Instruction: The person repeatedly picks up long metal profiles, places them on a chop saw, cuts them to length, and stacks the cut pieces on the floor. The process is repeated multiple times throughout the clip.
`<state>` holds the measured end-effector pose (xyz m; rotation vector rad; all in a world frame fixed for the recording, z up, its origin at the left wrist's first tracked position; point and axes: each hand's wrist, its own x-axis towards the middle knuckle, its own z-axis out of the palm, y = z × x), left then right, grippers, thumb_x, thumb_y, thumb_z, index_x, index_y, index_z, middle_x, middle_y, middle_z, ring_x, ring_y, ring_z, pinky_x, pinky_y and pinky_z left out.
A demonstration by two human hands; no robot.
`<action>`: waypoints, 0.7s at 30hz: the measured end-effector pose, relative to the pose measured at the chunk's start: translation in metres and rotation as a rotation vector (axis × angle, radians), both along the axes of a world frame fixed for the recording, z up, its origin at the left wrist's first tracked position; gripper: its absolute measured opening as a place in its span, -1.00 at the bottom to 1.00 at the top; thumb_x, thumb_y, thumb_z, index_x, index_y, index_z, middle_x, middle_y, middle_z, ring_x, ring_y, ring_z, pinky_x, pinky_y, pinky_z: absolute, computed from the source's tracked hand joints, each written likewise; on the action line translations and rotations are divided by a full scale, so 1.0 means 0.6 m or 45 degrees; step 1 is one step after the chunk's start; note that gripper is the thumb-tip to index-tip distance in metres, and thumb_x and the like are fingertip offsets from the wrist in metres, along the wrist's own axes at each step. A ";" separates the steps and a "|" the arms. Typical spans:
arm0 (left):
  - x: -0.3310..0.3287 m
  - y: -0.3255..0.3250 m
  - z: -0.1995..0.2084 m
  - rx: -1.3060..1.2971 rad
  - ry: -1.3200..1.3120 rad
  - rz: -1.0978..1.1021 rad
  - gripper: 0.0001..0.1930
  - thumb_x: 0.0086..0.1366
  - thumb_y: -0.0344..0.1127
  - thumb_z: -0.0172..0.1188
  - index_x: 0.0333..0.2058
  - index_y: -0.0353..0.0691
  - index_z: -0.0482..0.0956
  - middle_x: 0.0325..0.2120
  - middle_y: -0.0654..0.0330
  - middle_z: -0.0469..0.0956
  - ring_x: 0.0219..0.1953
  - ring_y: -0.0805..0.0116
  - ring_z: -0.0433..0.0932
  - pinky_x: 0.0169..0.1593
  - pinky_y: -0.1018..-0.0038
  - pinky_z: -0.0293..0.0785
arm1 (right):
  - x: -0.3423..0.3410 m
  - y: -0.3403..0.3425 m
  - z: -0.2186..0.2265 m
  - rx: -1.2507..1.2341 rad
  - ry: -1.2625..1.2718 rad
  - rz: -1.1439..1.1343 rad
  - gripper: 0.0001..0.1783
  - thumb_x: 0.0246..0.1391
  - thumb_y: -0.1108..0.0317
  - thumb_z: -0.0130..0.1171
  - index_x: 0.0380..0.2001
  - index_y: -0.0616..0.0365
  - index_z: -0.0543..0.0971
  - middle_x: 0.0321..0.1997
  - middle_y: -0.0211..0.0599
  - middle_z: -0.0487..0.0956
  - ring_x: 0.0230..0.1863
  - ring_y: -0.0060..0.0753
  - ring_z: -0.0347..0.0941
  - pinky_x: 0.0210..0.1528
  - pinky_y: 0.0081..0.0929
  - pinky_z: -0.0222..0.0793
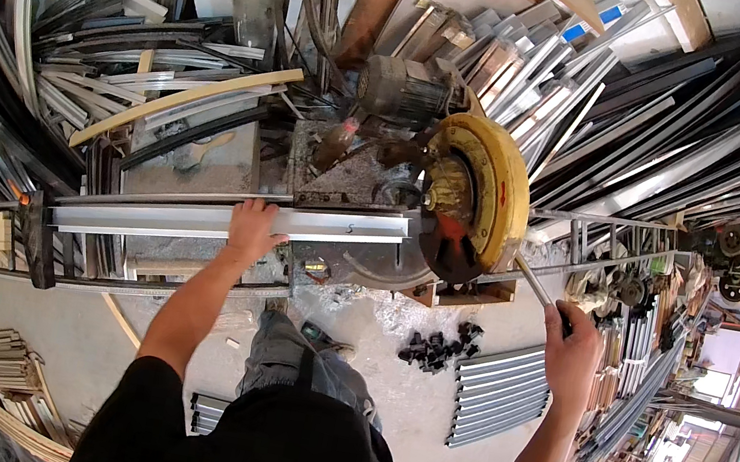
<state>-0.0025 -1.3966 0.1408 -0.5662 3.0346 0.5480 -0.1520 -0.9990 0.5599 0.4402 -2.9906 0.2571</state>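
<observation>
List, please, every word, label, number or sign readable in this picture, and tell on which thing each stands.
White profile: one small handwritten dark mark, not copied here.
Yellow blade guard: a red arrow-like sign, no words.
Blue patches among the stacked metal lengths: too small to read.
Black shirt: pale print, no readable words.

A left hand [253,230], thumb spread, lies across a long white metal profile [331,227], a right hand [574,341] grips the lever [533,285] of a yellow-guarded cut-off saw [509,181] with a grey motor [400,90], and small black fittings [439,347] lie on the floor [375,371] near parallel grey lengths [501,398].
</observation>
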 end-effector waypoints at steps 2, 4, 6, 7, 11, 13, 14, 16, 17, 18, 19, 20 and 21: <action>-0.010 0.022 -0.007 0.069 0.052 0.005 -0.28 -0.05 0.16 0.58 0.02 -0.14 0.66 -0.06 0.02 0.50 0.09 -0.05 0.41 0.16 -0.02 0.27 | 0.006 0.000 0.003 0.010 -0.061 -0.069 -0.66 0.25 0.22 0.37 -0.14 0.33 0.72 -0.32 0.02 0.73 -0.33 -0.13 0.69 -0.23 -0.28 0.55; -0.022 0.037 -0.005 0.076 0.057 0.035 -0.30 -0.05 0.15 0.58 0.02 -0.12 0.67 -0.05 0.02 0.50 0.09 -0.05 0.41 0.15 -0.02 0.27 | 0.006 0.000 -0.001 -0.011 -0.078 -0.095 -0.66 0.26 0.22 0.37 -0.12 0.34 0.72 -0.30 0.00 0.74 -0.33 -0.17 0.69 -0.21 -0.30 0.55; -0.019 0.049 0.004 0.092 0.043 0.052 -0.31 -0.05 0.14 0.59 0.02 -0.09 0.69 -0.04 0.03 0.50 0.09 -0.05 0.40 0.15 -0.03 0.27 | 0.006 -0.005 0.004 -0.017 -0.126 -0.153 -0.65 0.25 0.22 0.37 -0.12 0.34 0.72 -0.29 0.01 0.74 -0.32 -0.18 0.69 -0.20 -0.31 0.56; -0.021 0.044 0.008 0.099 0.037 0.058 -0.32 -0.05 0.14 0.59 0.03 -0.07 0.69 -0.04 0.03 0.50 0.09 -0.05 0.40 0.15 -0.03 0.26 | 0.006 -0.008 0.005 -0.019 -0.149 -0.180 -0.65 0.25 0.22 0.37 -0.12 0.34 0.72 -0.29 0.01 0.74 -0.32 -0.18 0.69 -0.20 -0.31 0.56; -0.012 0.028 0.010 0.051 -0.001 0.061 -0.31 -0.05 0.13 0.59 0.05 -0.03 0.69 -0.02 0.04 0.51 0.12 -0.03 0.38 0.15 -0.05 0.25 | 0.008 -0.010 0.005 -0.016 -0.090 -0.169 -0.67 0.22 0.23 0.39 -0.15 0.33 0.73 -0.35 0.05 0.72 -0.34 -0.10 0.71 -0.21 -0.31 0.57; -0.002 0.020 0.006 0.053 0.019 0.086 -0.32 -0.06 0.14 0.59 0.04 0.00 0.70 -0.05 0.05 0.51 0.10 -0.04 0.37 0.14 -0.04 0.26 | 0.004 -0.010 0.008 -0.036 -0.132 -0.202 -0.65 0.23 0.21 0.40 -0.15 0.34 0.72 -0.34 0.05 0.72 -0.34 -0.10 0.71 -0.21 -0.31 0.57; 0.003 0.018 0.005 0.052 0.005 0.089 -0.32 -0.07 0.14 0.60 0.03 0.00 0.70 -0.05 0.06 0.51 0.09 -0.04 0.37 0.14 -0.04 0.26 | 0.004 -0.010 0.007 -0.032 -0.138 -0.196 -0.65 0.23 0.21 0.40 -0.15 0.34 0.72 -0.34 0.05 0.72 -0.34 -0.10 0.71 -0.21 -0.31 0.57; 0.007 0.017 0.004 0.039 -0.006 0.098 -0.32 -0.07 0.12 0.60 0.04 -0.01 0.69 -0.06 0.06 0.50 0.08 -0.03 0.37 0.13 -0.03 0.26 | 0.003 -0.010 0.006 -0.035 -0.149 -0.192 -0.64 0.23 0.20 0.40 -0.15 0.34 0.72 -0.34 0.05 0.72 -0.34 -0.10 0.70 -0.21 -0.31 0.56; 0.006 0.015 0.005 0.027 -0.001 0.104 -0.31 -0.08 0.11 0.61 0.04 -0.02 0.68 -0.05 0.06 0.50 0.08 -0.03 0.37 0.13 -0.03 0.25 | 0.002 -0.011 0.005 -0.042 -0.153 -0.195 -0.64 0.23 0.20 0.40 -0.15 0.34 0.72 -0.35 0.05 0.72 -0.35 -0.11 0.70 -0.21 -0.31 0.56; 0.006 0.014 0.005 0.014 0.002 0.110 -0.30 -0.08 0.10 0.61 0.05 -0.03 0.68 -0.05 0.06 0.49 0.07 -0.03 0.37 0.13 -0.02 0.25 | 0.000 -0.011 0.005 -0.050 -0.158 -0.198 -0.64 0.23 0.20 0.39 -0.14 0.33 0.71 -0.35 0.04 0.72 -0.35 -0.11 0.70 -0.22 -0.30 0.56; 0.002 0.019 0.006 0.019 -0.025 0.124 -0.28 -0.09 0.08 0.62 0.07 -0.04 0.66 -0.04 0.06 0.49 0.08 -0.04 0.37 0.14 -0.02 0.25 | 0.000 -0.010 0.005 -0.058 -0.164 -0.201 -0.64 0.23 0.20 0.39 -0.14 0.33 0.71 -0.35 0.04 0.72 -0.35 -0.11 0.69 -0.22 -0.30 0.55; -0.005 0.025 0.009 0.017 -0.056 0.142 -0.25 -0.10 0.07 0.62 0.09 -0.06 0.64 -0.03 0.05 0.48 0.09 -0.04 0.37 0.15 -0.02 0.25 | 0.000 -0.005 0.004 -0.030 -0.161 -0.172 -0.65 0.23 0.21 0.39 -0.14 0.32 0.72 -0.35 0.03 0.72 -0.35 -0.12 0.69 -0.21 -0.29 0.55; -0.011 0.029 0.014 0.007 -0.088 0.162 -0.23 -0.11 0.06 0.63 0.11 -0.07 0.62 -0.01 0.05 0.47 0.10 -0.05 0.37 0.16 -0.01 0.25 | 0.001 -0.006 0.006 -0.020 -0.185 -0.184 -0.66 0.24 0.21 0.37 -0.12 0.30 0.72 -0.35 0.03 0.72 -0.35 -0.10 0.69 -0.21 -0.28 0.55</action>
